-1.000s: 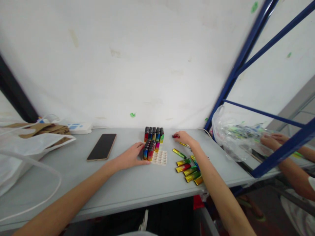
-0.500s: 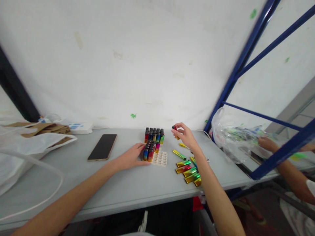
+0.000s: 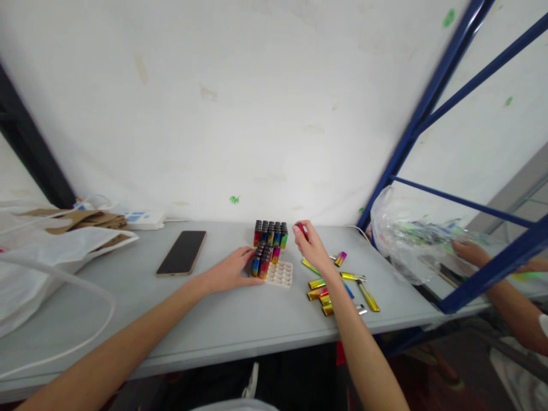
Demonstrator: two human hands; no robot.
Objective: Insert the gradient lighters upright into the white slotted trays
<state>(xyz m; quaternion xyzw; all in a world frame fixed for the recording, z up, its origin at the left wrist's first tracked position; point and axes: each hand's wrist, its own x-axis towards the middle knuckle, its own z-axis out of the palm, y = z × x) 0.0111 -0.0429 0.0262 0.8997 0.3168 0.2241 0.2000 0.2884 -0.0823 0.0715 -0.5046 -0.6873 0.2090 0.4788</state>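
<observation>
A white tray (image 3: 284, 277) on the grey table (image 3: 240, 319) holds rows of upright rainbow-coloured lighters (image 3: 269, 235). My left hand (image 3: 233, 268) rests flat against the tray's left side, fingers touching the near lighters. My right hand (image 3: 309, 244) hovers just right of the tray, fingers pinched on a red lighter (image 3: 301, 227). Several loose gold, red and green lighters (image 3: 319, 283) lie on the table to the right, partly hidden by my right forearm.
A dark phone (image 3: 182, 252) lies left of the tray. White bags and brown paper (image 3: 64, 240) sit at the far left with a power strip (image 3: 143, 217). A blue metal frame (image 3: 483, 268) stands right, beside a clear plastic bag (image 3: 406, 234). Another person's hand (image 3: 468, 251) reaches there.
My right hand picked a red lighter off the table, lifted it and carried it left toward the tray. The left hand stayed on the tray. The view shifted slightly.
</observation>
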